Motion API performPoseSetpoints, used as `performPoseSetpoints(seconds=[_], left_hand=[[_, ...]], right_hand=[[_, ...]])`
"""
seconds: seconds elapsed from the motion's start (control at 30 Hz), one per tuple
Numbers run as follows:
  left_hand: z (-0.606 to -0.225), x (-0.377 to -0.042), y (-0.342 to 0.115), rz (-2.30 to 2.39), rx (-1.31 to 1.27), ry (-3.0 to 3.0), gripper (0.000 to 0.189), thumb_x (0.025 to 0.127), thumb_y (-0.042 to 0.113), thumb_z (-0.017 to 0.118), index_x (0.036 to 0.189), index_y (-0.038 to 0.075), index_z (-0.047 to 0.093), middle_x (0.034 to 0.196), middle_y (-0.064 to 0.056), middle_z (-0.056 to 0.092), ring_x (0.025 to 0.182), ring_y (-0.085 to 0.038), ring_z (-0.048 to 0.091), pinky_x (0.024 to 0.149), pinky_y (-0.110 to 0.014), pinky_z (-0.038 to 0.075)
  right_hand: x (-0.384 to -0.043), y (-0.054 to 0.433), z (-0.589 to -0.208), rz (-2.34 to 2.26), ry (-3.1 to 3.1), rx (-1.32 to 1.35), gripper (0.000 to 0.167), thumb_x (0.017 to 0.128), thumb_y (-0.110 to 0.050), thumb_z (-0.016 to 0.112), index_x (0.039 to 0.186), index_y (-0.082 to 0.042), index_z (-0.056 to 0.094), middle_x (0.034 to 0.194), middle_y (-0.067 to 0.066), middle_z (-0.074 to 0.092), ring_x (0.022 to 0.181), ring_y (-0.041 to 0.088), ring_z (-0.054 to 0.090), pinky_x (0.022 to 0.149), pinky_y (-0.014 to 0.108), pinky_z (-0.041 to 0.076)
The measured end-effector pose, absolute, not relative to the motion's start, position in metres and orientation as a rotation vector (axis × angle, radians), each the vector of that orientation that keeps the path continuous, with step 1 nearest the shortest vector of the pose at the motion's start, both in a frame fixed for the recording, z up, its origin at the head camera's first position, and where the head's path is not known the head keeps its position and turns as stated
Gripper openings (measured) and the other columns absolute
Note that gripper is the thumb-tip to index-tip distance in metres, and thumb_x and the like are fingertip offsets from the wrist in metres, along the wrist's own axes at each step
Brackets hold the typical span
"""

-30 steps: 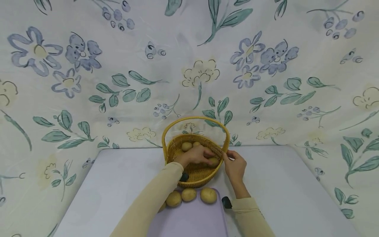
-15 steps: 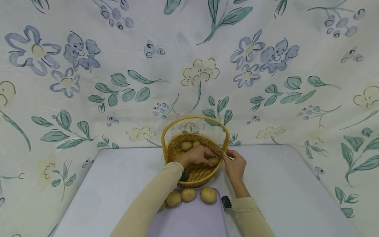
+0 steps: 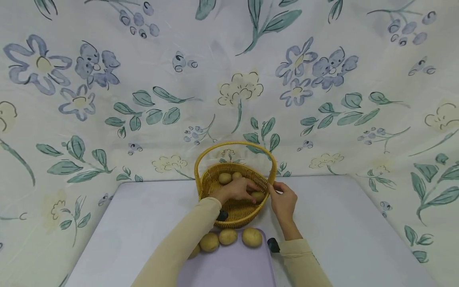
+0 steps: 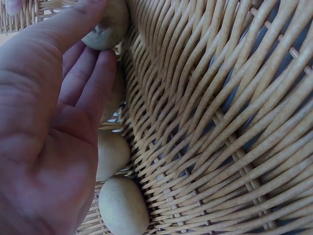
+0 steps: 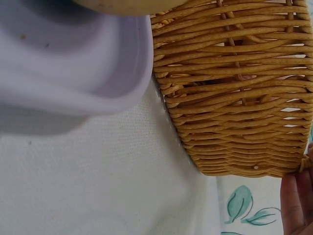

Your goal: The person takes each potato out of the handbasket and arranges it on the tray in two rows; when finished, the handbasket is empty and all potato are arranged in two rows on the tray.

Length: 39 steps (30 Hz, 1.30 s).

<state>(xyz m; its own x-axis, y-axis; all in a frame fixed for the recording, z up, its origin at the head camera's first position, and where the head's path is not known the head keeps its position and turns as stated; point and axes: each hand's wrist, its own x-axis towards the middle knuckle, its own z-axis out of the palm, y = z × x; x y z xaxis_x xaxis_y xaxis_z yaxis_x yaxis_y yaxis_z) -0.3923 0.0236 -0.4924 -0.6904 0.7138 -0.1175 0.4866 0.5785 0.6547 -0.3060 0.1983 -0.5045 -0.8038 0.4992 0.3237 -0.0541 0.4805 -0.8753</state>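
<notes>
My left hand reaches inside a yellow wicker basket with a tall arched handle. Its thumb and fingers grip a potato near the basket's right wall. The left wrist view shows that potato between thumb and fingers, with more potatoes lying along the woven wall behind the hand. Two of these, a potato and its neighbour, show at the basket's back. Outside, my right hand pinches the rim at the right foot of the handle; its fingers appear at the right wrist view's edge.
A lilac tray lies in front of the basket on the white table. Several potatoes line its far edge, partly covered by the left sleeve. A flowered cloth hangs right behind the basket.
The head view has shifted slightly. Both hands, the gripped potato and the basket keep their places.
</notes>
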Motion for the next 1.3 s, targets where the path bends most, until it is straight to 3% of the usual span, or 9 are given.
performPoseSetpoints(seconds=[0.27,0.5,0.93,1.3], left_hand=[[-0.493,-0.393,0.024,0.836,0.995,2.453,0.050,0.083,0.028,0.086,0.129,0.015,0.072,0.131,0.000,0.072,0.121,-0.018,0.068,0.101,-0.025,0.055],[-0.491,-0.392,0.024,0.785,1.002,2.463,0.044,0.089,0.026,0.082,0.131,0.017,0.071,0.131,0.000,0.072,0.121,-0.018,0.068,0.101,-0.027,0.056],[-0.486,-0.394,0.023,0.874,0.950,2.516,0.039,0.086,0.024,0.083,0.125,0.021,0.075,0.119,0.003,0.077,0.112,-0.013,0.071,0.094,-0.025,0.058],[-0.477,-0.391,0.020,1.011,0.852,2.544,0.040,0.087,0.032,0.083,0.124,0.021,0.076,0.125,0.000,0.074,0.120,-0.021,0.068,0.100,-0.034,0.057]], right_hand=[[-0.306,0.198,-0.505,1.320,-2.175,-0.362,0.014,0.089,-0.017,0.081,0.094,-0.004,0.080,0.093,0.013,0.080,0.092,0.029,0.077,0.077,0.037,0.059],[-0.307,0.198,-0.506,1.338,-2.181,-0.394,0.015,0.088,-0.019,0.081,0.095,-0.006,0.081,0.094,0.011,0.080,0.093,0.027,0.077,0.071,0.025,0.056],[-0.307,0.199,-0.503,1.374,-2.179,-0.394,0.016,0.089,-0.019,0.080,0.097,-0.005,0.080,0.096,0.012,0.080,0.094,0.027,0.077,0.080,0.039,0.062],[-0.307,0.199,-0.502,1.346,-2.193,-0.395,0.015,0.089,-0.017,0.080,0.097,-0.004,0.080,0.096,0.013,0.080,0.094,0.029,0.076,0.076,0.032,0.060]])
